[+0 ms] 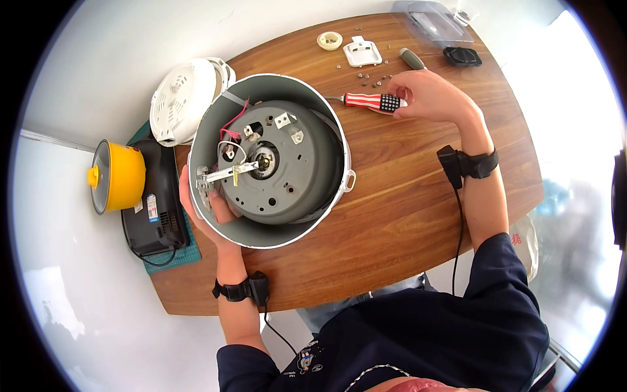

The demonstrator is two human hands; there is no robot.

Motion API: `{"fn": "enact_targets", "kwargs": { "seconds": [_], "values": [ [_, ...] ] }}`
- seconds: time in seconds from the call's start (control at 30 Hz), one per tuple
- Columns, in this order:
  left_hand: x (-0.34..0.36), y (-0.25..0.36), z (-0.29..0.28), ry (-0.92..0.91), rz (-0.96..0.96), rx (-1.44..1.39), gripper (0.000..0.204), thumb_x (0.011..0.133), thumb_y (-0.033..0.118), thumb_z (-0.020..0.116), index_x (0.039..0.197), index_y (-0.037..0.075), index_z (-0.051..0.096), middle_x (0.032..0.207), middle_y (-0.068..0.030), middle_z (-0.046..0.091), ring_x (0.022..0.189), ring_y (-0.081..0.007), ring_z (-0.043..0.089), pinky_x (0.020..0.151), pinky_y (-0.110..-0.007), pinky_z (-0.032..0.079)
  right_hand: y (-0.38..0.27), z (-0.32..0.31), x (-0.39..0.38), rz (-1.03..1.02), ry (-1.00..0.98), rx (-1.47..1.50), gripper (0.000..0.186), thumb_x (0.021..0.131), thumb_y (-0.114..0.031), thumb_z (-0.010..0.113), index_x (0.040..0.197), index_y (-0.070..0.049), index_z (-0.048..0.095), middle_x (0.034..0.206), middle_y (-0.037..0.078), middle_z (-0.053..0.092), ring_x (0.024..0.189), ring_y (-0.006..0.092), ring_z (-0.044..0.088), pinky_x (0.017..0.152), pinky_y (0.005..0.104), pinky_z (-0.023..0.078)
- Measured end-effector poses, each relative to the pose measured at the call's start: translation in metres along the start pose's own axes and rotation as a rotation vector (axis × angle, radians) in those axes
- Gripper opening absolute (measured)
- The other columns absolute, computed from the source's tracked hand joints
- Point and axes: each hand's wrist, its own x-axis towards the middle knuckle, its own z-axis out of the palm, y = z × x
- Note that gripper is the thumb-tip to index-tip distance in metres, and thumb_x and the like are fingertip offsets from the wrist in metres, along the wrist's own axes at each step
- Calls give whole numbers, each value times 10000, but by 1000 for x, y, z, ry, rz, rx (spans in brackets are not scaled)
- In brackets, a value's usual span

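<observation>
"Pinching that round, grey-lined metal shell (264, 236) by its wall on the wooden desk (405, 176), the left hand (208, 227)."

"And the right hand (428, 95) curls near the red-striped screwdriver (369, 101); gripping, I can't tell. Careless brushing could scatter those small silvery screws (379, 83)."

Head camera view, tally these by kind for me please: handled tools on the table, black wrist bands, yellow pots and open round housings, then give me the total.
Handled tools: 2 (red-striped screwdriver, grey-handled tool)
Black wrist bands: 2 (left band, right band)
Yellow pots: 1 (yellow pot)
Open round housings: 1 (grey housing)
Total: 6
</observation>
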Motion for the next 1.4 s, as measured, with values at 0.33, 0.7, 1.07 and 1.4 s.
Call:
{"fn": "enact_targets", "kwargs": {
  "seconds": [0.33, 0.7, 1.07, 1.4],
  "values": [
    [1, -2, 1, -2, 15, 18, 606, 982, 181, 566, 1501, -55, 361, 1423, -200, 525, 1281, -270, 556, 1109, -398, 430, 27, -6, 2, 33, 274, -1, 180, 908, -169, 695, 1016, -31, 737, 877, 126, 716, 844, 288, 680, 773, 385, 530],
    [0, -2, 1, 7, 39, 64, 605, 1001, 217, 581, 1504, -44, 370, 1435, -191, 521, 1282, -262, 555, 1108, -393, 428, 39, 26, 30, -125, 475, -114, 142, 919, -119, 676, 1012, -30, 736, 918, 125, 704, 831, 296, 670, 761, 381, 528],
    [1, -2, 3, 14, 34, 51, 579, 1005, 188, 571, 1497, -46, 377, 1434, -189, 524, 1290, -261, 549, 1118, -390, 416, 18, 14, 64, -125, 500, -102, 167, 916, -205, 686, 993, -79, 764, 868, 104, 729, 832, 307, 686, 759, 412, 537],
    [0, -2, 3, 37, 6, 48, 576, 1002, 185, 591, 1490, -44, 388, 1426, -188, 532, 1280, -254, 557, 1113, -388, 422, 39, -1, 63, 26, 534, -110, 224, 921, -239, 706, 1046, -64, 768, 950, 105, 746, 856, 268, 688, 802, 375, 542]
  ]
}}
